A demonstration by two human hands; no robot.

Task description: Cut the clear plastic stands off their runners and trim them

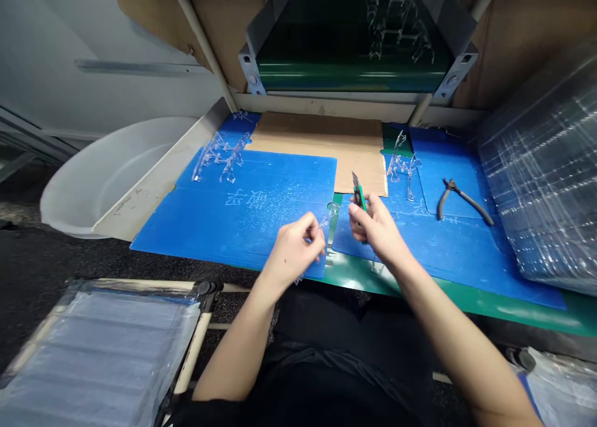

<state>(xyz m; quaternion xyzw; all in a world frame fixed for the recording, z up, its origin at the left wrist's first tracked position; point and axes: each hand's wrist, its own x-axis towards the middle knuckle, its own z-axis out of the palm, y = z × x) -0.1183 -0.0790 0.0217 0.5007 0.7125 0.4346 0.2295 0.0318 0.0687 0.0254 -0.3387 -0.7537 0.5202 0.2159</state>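
My right hand (373, 222) is wrapped round a green utility knife (359, 194), its blade pointing up and away from me. To the left, my left hand (298, 243) is closed in a pinch on a small clear plastic part (325, 220), which sticks out past the fingertips; its exact shape is hard to make out. Both hands are above the front of the blue sheets (209, 222). Clear plastic sprues lie about: one sprue (221, 156) at the back left of the sheet, another sprue (402, 169) beyond my right hand.
Diagonal cutters (459, 198) lie on the right blue sheet. A stack of clear trays (545, 166) stands at the right edge. Behind the cardboard (321, 128) is a green conveyor (326, 73) carrying more sprues. A white tub (112, 160) sits at left, beyond the metal side plate (158, 172).
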